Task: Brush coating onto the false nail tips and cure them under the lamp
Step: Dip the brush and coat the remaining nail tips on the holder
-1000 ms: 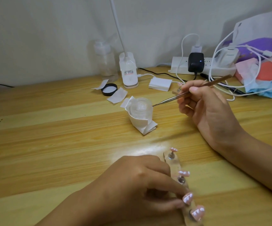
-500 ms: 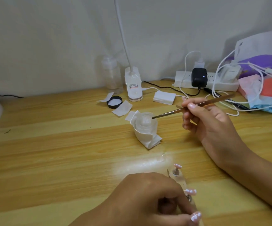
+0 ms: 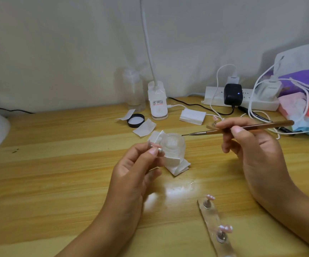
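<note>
**Fig.** Head view, read near to far.

- **5 o'clock, near edge:** clear holder strip on the desk. It carries peg-mounted nail tips, two in view; the strip's near end runs out of frame.
- **Centre:** L hand, thumb & forefinger pinching one nail tip on its peg, raised just in front of the jar.
  - **Change:** 1 s ago this hand lay on the strip at 6 o'clock. It's now off the strip & up w/ a single tip.
  - **Meaning (judged):** a tip has been picked for coating, and the strip is no longer steadied. No cure yet.
- **3 o'clock:** R hand, fingers closed round the brush, same grip as before. The bristle end points to 9 o'clock & sits at the jar's far-right rim; contact can't be told. Probably loading gel, w/ the next stroke going on the held tip.
- **Containers:**
  - Open frosted jar, wrapped below in white tissue. It holds pale translucent gel; the level can't be read.
  - Black lid at 11 o'clock of the jar, inner side up, between paper scraps.
- **12 o'clock, far:** lamp base w/ gooseneck, head out of frame. A clear bottle stands just left of it; contents can't be told.
- **2 o'clock, back:** power strip w/ chargers & cables.
</note>
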{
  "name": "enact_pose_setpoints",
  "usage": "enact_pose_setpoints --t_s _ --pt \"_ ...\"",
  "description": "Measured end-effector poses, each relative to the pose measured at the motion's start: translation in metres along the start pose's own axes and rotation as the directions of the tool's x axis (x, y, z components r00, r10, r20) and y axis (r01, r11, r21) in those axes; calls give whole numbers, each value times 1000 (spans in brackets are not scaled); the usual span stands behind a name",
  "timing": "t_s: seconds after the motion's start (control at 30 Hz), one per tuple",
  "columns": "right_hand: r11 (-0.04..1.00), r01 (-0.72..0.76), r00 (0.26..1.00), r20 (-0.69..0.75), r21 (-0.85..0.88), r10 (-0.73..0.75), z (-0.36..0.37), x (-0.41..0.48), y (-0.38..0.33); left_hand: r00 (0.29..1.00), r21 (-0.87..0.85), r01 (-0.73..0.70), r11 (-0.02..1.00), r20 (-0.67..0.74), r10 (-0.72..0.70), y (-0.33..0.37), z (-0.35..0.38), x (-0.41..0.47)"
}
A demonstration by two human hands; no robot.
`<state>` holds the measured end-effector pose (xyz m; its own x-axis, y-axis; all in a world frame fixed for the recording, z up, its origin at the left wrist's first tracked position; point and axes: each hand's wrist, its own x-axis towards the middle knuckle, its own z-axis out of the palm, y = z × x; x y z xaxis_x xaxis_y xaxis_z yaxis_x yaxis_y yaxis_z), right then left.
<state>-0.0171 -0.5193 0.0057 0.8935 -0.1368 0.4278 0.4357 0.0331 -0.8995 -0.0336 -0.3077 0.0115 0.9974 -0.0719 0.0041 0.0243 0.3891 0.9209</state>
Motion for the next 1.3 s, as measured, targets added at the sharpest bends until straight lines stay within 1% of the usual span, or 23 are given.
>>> enact_pose_setpoints --t_s 0.13,0.27,0.4,0.5,0.7,0.83,1.07,1.17,1.3 --pt "998 58 998 -1 -10 -58 1 -1 0 999 -48 40 998 -32 -42 -1 3 1" --pt "995 87 996 9 -53 -87 2 0 0 995 -70 93 993 -11 -94 -1 2 4" --pt "997 73 997 16 -35 -72 3 -1 1 996 -9 65 998 -54 -66 -3 2 5" --pt "997 77 997 17 -29 -76 3 -1 0 994 -28 57 998 -93 -60 -4 1 6" --pt "995 89 996 29 -34 -88 4 -1 -1 986 -95 165 982 44 -162 -4 0 10" --pt "994 103 994 47 -40 -101 4 -2 0 967 -50 192 980 182 -180 -1 0 9" --pt "980 168 980 125 -109 -154 7 -3 -2 962 73 114 991 239 -128 -9 -1 7" --pt "977 158 980 147 -145 -137 7 -3 0 957 122 67 990 272 -98 -10 1 5" --pt "979 122 978 188 -166 -90 8 -4 2 961 164 13 986 272 -58 -14 1 4"
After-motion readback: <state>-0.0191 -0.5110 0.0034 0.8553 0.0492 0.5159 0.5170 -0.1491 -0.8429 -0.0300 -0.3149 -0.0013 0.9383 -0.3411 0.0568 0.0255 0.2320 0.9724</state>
